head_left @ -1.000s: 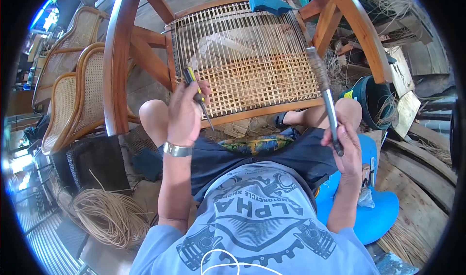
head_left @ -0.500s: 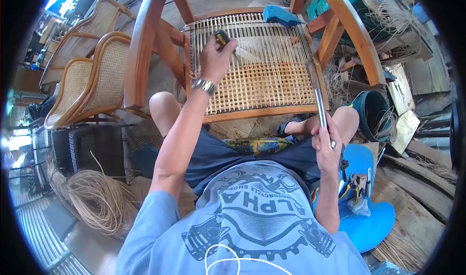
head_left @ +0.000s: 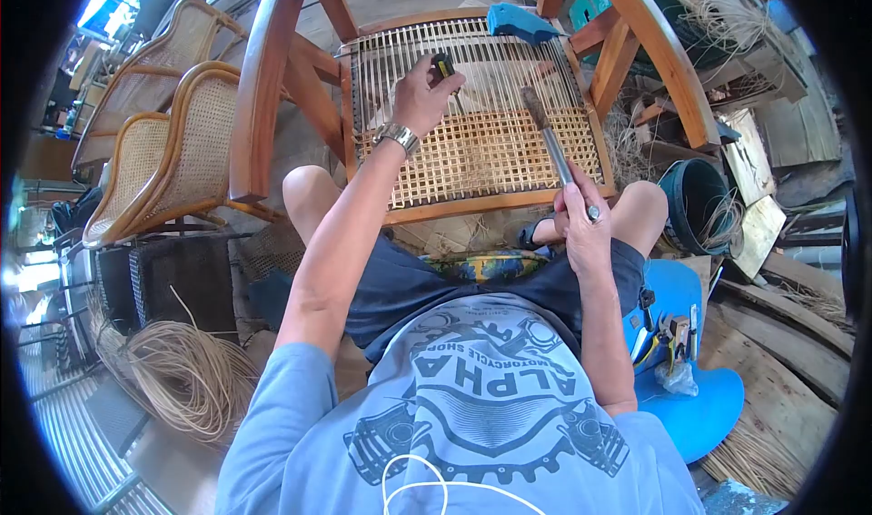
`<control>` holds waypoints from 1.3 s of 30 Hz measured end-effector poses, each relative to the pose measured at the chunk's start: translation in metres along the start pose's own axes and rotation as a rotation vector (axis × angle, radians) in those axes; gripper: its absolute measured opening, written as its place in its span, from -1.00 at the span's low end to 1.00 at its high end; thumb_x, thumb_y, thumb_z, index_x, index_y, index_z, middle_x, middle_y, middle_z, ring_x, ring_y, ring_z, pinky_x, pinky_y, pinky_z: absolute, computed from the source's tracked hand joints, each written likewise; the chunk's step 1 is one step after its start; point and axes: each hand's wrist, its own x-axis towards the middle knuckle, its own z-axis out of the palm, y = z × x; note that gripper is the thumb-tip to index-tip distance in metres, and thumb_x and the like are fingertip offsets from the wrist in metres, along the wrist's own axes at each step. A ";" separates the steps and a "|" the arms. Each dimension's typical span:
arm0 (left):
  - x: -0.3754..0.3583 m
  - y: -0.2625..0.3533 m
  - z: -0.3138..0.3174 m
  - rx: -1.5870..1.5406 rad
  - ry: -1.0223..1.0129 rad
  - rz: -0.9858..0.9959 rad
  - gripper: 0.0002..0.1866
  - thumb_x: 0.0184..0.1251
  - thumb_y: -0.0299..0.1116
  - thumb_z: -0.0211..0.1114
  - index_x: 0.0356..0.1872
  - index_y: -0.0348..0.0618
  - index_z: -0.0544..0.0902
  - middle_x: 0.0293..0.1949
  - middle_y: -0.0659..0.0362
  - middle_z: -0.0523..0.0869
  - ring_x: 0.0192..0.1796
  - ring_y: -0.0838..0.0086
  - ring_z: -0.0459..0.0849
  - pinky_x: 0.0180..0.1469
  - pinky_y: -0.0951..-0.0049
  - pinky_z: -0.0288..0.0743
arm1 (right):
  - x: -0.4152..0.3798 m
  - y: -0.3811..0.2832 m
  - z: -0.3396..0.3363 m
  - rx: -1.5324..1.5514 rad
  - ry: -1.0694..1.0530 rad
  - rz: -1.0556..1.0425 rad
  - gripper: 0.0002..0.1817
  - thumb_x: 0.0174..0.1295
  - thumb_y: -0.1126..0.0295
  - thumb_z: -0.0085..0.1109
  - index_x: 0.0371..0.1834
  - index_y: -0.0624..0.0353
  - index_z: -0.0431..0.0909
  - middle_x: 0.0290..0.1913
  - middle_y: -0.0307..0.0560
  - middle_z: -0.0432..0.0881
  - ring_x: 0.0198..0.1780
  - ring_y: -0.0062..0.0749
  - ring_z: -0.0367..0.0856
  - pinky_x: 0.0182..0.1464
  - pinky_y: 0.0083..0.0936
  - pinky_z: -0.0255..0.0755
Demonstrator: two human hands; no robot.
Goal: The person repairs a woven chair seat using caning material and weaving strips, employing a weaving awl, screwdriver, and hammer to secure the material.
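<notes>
My left hand (head_left: pixel 425 95) is closed around the black-and-yellow handle of a screwdriver (head_left: pixel 442 64). Its thin shaft points down at the cane seat (head_left: pixel 490 156) of a wooden chair. In my right hand (head_left: pixel 584 217) is a hammer (head_left: pixel 556 154) with a silver metal handle. The hammer's worn brownish head hangs over the right half of the seat, seen edge-on. Close crosswise weave fills the near part of the seat; mostly lengthwise strands with wide gaps show in the far part. A blue object (head_left: pixel 522 23) lies at the seat's far right corner.
The chair's wooden arms (head_left: pixel 263 88) rise on both sides. Cane-backed chairs (head_left: pixel 204 124) stand at left, above a coil of cane (head_left: pixel 195 374). At right are a dark bucket (head_left: pixel 695 202) and a blue plastic seat (head_left: pixel 695 424) bearing pliers and other tools.
My right hand has swung the hammer left and inward, from the seat's right rail to over the weave. My left hand has shifted slightly right with the screwdriver.
</notes>
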 end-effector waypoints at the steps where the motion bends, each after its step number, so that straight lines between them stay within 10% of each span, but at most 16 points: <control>1: 0.000 -0.001 -0.001 0.011 -0.005 0.040 -0.57 0.33 -0.04 0.49 -0.04 -0.19 0.66 -0.35 0.10 0.84 -0.38 0.45 0.78 -0.29 0.38 0.57 | 0.002 -0.002 0.001 -0.009 0.015 0.017 -0.48 0.60 0.28 0.05 0.55 0.19 0.33 -0.41 -0.37 0.47 -0.58 -0.83 0.22 -0.59 -0.75 0.09; 9: 0.012 0.005 -0.003 0.121 -0.174 0.131 -0.58 0.31 0.00 0.50 -0.12 -0.15 0.71 -0.38 0.14 0.83 -0.40 0.49 0.77 -0.33 0.42 0.55 | 0.032 0.017 0.030 -0.168 0.139 -0.016 -0.54 0.60 0.28 0.02 0.45 0.27 0.43 -0.40 -0.34 0.48 -0.46 -0.76 0.33 -0.44 -0.71 0.24; 11: 0.009 0.008 -0.009 0.096 -0.180 0.074 -0.58 0.31 0.01 0.50 -0.11 -0.16 0.71 -0.37 0.14 0.84 -0.39 0.48 0.78 -0.31 0.41 0.56 | 0.036 0.020 0.025 -0.185 -0.238 0.042 -0.51 0.60 0.25 0.06 0.48 0.24 0.39 -0.40 -0.34 0.44 -0.55 -0.80 0.25 -0.56 -0.73 0.13; 25: 0.000 0.019 -0.015 0.010 -0.159 0.022 -0.56 0.32 -0.03 0.51 0.01 -0.14 0.71 -0.27 0.11 0.86 -0.25 0.53 0.78 -0.19 0.44 0.59 | 0.027 0.005 0.014 -0.063 0.073 0.000 -0.53 0.58 0.24 0.05 0.41 0.31 0.45 -0.40 -0.32 0.50 -0.44 -0.74 0.37 -0.43 -0.72 0.26; 39: 0.013 0.004 -0.013 -0.023 -0.139 0.101 -0.63 0.33 -0.08 0.49 -0.13 -0.19 0.66 -0.40 0.10 0.81 -0.39 0.39 0.76 -0.30 0.35 0.56 | 0.028 0.009 0.022 -0.179 -0.110 0.031 -0.53 0.60 0.30 0.01 0.49 0.24 0.39 -0.39 -0.35 0.44 -0.51 -0.80 0.26 -0.52 -0.75 0.11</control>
